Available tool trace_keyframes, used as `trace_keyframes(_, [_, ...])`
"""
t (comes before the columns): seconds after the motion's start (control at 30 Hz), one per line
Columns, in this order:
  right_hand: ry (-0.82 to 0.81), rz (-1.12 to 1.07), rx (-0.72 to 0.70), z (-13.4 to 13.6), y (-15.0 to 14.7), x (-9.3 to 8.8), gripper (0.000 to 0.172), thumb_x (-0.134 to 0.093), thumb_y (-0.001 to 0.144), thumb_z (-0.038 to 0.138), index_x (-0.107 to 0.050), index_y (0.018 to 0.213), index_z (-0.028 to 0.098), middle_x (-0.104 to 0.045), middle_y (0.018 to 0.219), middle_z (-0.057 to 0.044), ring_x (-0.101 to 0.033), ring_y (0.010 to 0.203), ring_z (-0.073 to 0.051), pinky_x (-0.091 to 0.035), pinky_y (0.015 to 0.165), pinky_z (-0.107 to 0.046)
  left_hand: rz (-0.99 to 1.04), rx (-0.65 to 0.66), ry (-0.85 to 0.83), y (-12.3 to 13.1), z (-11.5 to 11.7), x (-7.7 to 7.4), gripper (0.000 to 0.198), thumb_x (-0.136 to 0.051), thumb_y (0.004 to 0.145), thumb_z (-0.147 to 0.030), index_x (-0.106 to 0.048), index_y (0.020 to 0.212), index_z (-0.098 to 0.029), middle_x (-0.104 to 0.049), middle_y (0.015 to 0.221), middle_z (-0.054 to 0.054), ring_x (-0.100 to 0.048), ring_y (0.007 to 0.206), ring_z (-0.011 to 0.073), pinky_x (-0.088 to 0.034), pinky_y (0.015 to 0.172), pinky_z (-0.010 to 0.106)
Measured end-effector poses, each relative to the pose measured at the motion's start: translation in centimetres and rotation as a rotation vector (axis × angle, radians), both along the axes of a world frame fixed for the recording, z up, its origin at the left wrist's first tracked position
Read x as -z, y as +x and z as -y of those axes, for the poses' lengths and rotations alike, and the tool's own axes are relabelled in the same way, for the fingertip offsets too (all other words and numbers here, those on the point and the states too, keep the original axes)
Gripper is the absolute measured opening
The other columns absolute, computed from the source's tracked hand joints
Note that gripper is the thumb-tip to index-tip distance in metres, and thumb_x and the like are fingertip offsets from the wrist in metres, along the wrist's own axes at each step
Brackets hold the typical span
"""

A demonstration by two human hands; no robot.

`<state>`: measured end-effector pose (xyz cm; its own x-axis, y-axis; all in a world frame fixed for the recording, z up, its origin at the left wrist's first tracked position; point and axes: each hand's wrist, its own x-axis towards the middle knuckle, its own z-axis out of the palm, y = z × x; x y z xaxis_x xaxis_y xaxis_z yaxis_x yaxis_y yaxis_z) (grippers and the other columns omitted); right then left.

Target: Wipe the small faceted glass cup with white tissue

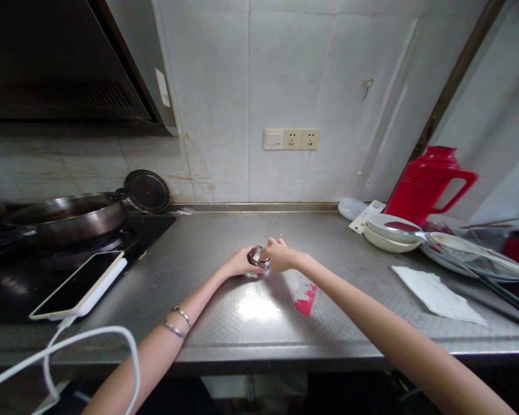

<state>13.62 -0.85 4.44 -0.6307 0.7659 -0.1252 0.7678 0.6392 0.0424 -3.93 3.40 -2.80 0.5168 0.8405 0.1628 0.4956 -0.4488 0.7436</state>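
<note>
- Head view: both hands meet over the middle of the metal worktop (207, 340), the forearms reaching in from the near edge.
- Left hand (241, 263): grip curled around the side of a small dark round object (254, 253); the fingers on its far side are hidden.
- Right hand (281, 257): fingers bent and at the right side of the same object; whether this grip is closed on it or only touching it cannot be told.
- Dark round object: located between the two hands, near the centre of the worktop; its contents cannot be made out.
- Pink patch (305, 302): jagged upper edge, on the worktop beside the right forearm, nearer the front edge than the hands.
- Left side: phone (80, 285) with a white cable (90, 332), at the edge of the black stove; pan (69, 219) on the stove behind it.
- Right side: white tissue (436, 294) lying flat; stacked bowls (391, 245) behind it; red flask (421, 187) upright behind the bowls.
</note>
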Motion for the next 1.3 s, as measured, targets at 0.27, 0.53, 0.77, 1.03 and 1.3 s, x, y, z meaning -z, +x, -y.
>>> trace_keyframes(0.27, [0.111,-0.153,0.000,-0.3,0.7,1.1,0.024,-0.058,0.077,0.026,-0.070,0.098,0.024,-0.070,0.094,-0.008,-0.043,0.100,-0.027,-0.032,0.084,-0.039,-0.020,0.010,0.002,-0.1,0.1,-0.1,0.077,-0.081,0.050,-0.045,-0.057,0.118,-0.018,-0.067,0.109,0.006,-0.062,0.097,0.0247,-0.046,0.082,0.031])
trace_keyframes(0.53, [0.042,-0.010,-0.026,0.5,0.7,0.0,0.021,-0.056,0.078,0.022,-0.071,0.093,0.025,-0.068,0.091,-0.009,-0.044,0.098,-0.027,-0.032,0.084,-0.041,-0.052,-0.014,0.018,0.0,0.4,-0.4,0.074,-0.081,0.051,-0.044,-0.058,0.115,-0.017,-0.068,0.105,0.006,-0.062,0.094,0.0243,-0.046,0.077,0.029])
trace_keyframes(0.77, [0.072,0.043,-0.106,-0.2,0.3,0.1,0.021,-0.053,0.082,0.021,-0.067,0.096,0.023,-0.066,0.105,-0.010,-0.042,0.102,-0.028,-0.033,0.082,-0.040,-0.014,0.001,0.004,0.0,0.3,-0.4,0.072,-0.081,0.051,-0.042,-0.058,0.115,-0.017,-0.070,0.100,0.004,-0.063,0.092,0.0234,-0.047,0.080,0.030])
trace_keyframes(1.03, [0.159,0.058,-0.097,-0.8,0.2,0.5,0.038,-0.057,0.078,0.025,-0.061,0.116,0.029,-0.066,0.111,-0.008,-0.044,0.103,-0.029,-0.032,0.083,-0.040,0.008,0.024,-0.011,0.0,0.1,-0.3,0.073,-0.081,0.052,-0.039,-0.057,0.117,-0.017,-0.068,0.107,0.007,-0.063,0.095,0.0237,-0.047,0.083,0.031])
trace_keyframes(1.3, [0.053,-0.013,-0.025,-0.9,0.7,0.1,0.027,-0.057,0.076,0.026,-0.069,0.100,0.021,-0.070,0.088,-0.011,-0.048,0.101,-0.027,-0.034,0.085,-0.040,-0.021,-0.001,-0.008,-0.1,0.3,-0.4,0.074,-0.082,0.050,-0.041,-0.058,0.116,-0.017,-0.069,0.105,0.006,-0.062,0.096,0.0250,-0.047,0.081,0.031])
